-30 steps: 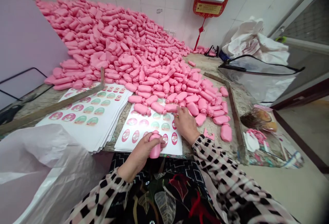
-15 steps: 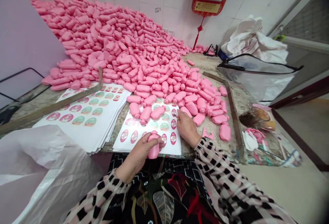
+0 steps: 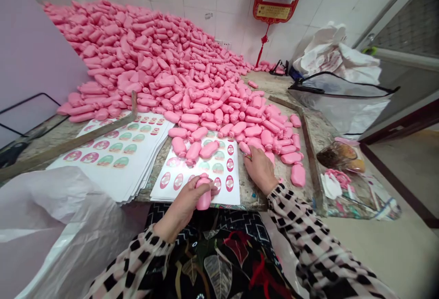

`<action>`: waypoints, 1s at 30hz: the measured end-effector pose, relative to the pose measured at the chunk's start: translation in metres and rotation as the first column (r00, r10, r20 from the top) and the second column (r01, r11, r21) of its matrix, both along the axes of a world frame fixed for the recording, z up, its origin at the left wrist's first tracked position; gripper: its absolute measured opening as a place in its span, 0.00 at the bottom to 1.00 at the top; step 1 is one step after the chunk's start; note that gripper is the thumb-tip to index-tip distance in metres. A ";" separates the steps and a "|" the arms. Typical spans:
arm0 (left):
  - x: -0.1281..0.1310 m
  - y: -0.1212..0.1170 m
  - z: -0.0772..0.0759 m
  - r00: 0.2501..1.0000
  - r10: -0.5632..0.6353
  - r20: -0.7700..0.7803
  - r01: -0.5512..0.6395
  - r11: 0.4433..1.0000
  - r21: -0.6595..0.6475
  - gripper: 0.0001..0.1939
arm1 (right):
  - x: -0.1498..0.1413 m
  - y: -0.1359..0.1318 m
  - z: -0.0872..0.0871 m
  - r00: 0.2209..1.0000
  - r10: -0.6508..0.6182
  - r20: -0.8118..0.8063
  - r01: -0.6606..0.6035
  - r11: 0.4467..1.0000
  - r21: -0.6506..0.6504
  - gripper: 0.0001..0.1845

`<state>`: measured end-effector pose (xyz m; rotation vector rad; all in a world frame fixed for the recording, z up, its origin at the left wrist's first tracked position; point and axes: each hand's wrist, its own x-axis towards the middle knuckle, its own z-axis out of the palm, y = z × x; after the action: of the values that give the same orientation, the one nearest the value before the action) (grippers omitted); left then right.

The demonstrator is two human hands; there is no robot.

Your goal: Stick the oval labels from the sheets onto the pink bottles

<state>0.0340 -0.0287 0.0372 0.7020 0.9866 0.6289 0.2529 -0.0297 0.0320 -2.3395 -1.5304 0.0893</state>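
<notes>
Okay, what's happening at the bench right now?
Left hand gripping pink bottle. Right hand at heap's edge. Loose bottles partly covering sticker sheet.

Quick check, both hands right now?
Left hand: closed around a small pink bottle.
Right hand: among the loose pink bottles right of the sticker sheets; grip cannot be told.

Left hand curled, right seemingly half-curled

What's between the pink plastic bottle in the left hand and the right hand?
Head view: a white paper sheet with pink oval stickers, then a strip of bare, worn tabletop before the right hand.
</notes>
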 end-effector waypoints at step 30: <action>-0.011 0.002 0.005 1.000 -0.017 0.018 0.016 0.998 0.057 0.34 | -0.053 0.019 -0.007 0.516 0.341 -0.786 -0.133 0.938 0.320 0.24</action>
<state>0.0226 -0.0267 0.0423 0.7531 0.9476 0.6500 0.2001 -0.0106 0.0250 -1.4671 -1.2176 0.9248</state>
